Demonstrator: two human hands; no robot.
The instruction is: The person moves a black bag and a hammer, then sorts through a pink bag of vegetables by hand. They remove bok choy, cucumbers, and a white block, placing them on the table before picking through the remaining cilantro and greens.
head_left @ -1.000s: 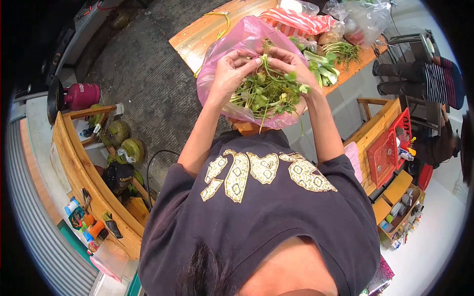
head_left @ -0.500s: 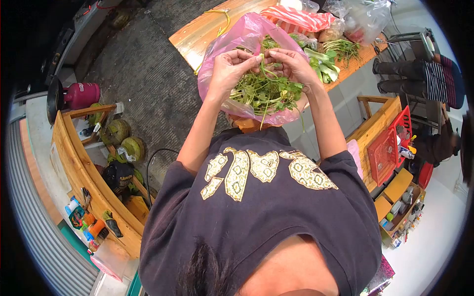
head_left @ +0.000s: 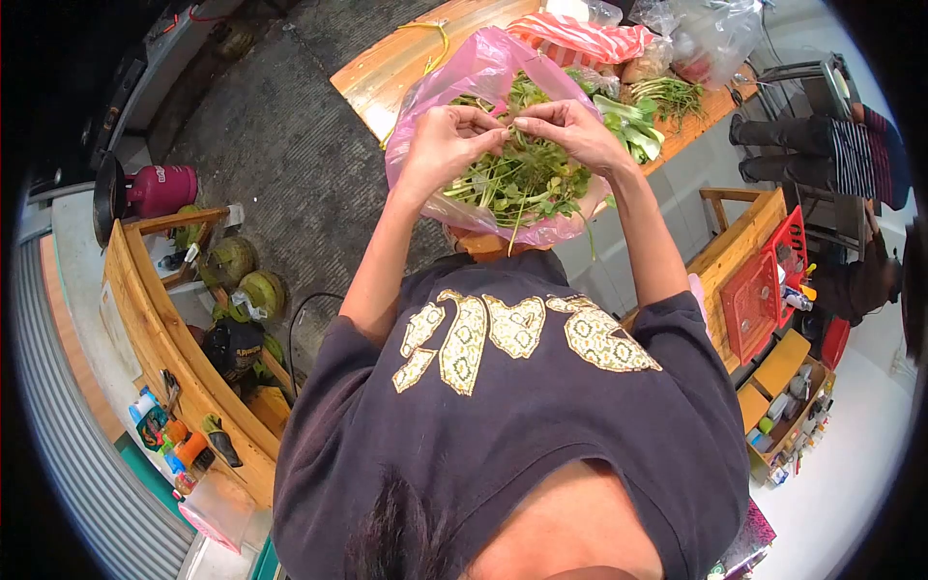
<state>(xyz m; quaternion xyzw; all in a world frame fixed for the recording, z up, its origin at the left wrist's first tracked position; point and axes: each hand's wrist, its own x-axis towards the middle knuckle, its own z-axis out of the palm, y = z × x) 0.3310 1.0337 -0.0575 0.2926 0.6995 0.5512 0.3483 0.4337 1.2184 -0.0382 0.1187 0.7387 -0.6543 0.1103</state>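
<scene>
A pink plastic bag [head_left: 425, 95] lies open in front of me, filled with leafy green herbs [head_left: 512, 188]. Over the herbs, my left hand [head_left: 454, 145] comes in from the left with its thumb and fingers pinched together. My right hand [head_left: 572, 135] meets it from the other side, also pinching. Between the fingertips of both hands is a herb sprig, its lower part blending into the pile. Long thin stems stick out at the bag's near edge.
The wooden table [head_left: 372, 82] carries a red-striped bag [head_left: 585, 37], bok choy [head_left: 633, 128], green stems [head_left: 669, 97] and clear bags [head_left: 717, 43]. Red crates [head_left: 749, 307] sit on a right-hand bench. A person [head_left: 822, 153] is at the far right. Pink gas cylinder [head_left: 164, 189] at left.
Both hands have dipped slightly toward the herbs, and the pale stem piece between the fingertips no longer shows. The fingers remain pinched.
</scene>
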